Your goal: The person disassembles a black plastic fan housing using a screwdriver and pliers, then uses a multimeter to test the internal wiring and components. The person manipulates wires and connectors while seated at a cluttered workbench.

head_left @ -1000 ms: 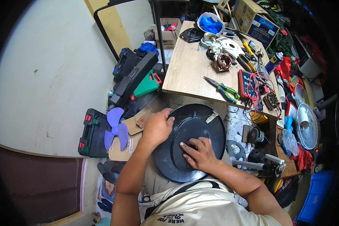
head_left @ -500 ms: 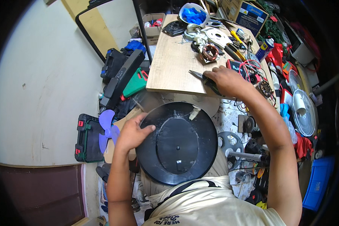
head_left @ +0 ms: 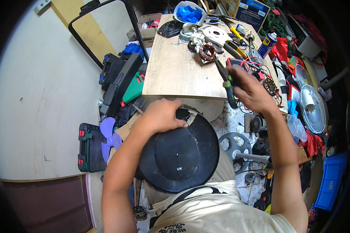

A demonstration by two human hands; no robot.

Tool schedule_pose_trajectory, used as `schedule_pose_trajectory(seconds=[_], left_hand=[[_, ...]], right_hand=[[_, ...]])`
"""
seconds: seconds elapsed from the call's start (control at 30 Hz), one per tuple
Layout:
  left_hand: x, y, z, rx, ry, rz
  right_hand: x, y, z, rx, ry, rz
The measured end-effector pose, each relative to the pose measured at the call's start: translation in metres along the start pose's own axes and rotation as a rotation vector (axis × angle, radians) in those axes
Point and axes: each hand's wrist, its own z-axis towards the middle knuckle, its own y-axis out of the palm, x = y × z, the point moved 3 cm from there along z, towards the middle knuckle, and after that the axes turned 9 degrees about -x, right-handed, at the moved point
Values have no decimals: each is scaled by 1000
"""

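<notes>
A round black disc (head_left: 177,167), like a fan base, rests on my lap with its recessed side up. My left hand (head_left: 164,116) grips its far rim, the thumb lying beside a whitish strip (head_left: 191,117) stuck near the edge. In my right hand (head_left: 252,90) is a pair of long-nose pliers (head_left: 227,84) with dark and green handles, raised off the table's near edge with the jaws pointing away from me. Beyond the jaw tips sits a copper-wound motor coil (head_left: 207,52) on the wooden table (head_left: 179,77).
Motor parts, a yellow-handled tool, a spray can (head_left: 267,44) and a red meter crowd the table's right side. A white tub (head_left: 190,14) stands at the back. On the floor are a purple fan blade (head_left: 108,134), tool cases (head_left: 92,149), a grey stand base (head_left: 237,141) and a blue crate (head_left: 331,180).
My right hand has lifted the pliers off the table and swung them upright. My left hand has slid from the disc's left edge to its far rim, by the strip.
</notes>
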Motion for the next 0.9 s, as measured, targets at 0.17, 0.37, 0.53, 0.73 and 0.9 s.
schedule_pose_trajectory(seconds=[0.17,0.37,0.53,0.73,0.9], left_hand=[[1,10,-27,128,-90,-8],[15,20,-40,262,-67,97],[26,23,-45,314,-45,120],[31,20,-50,405,18,97],[39,18,-59,376,-2,110]], right_hand=[[-5,54,-81,-164,211,758],[-41,121,-125,-203,41,505],[-47,150,-124,-104,335,709],[-39,167,-118,-67,304,518],[-40,169,-119,-123,357,545]])
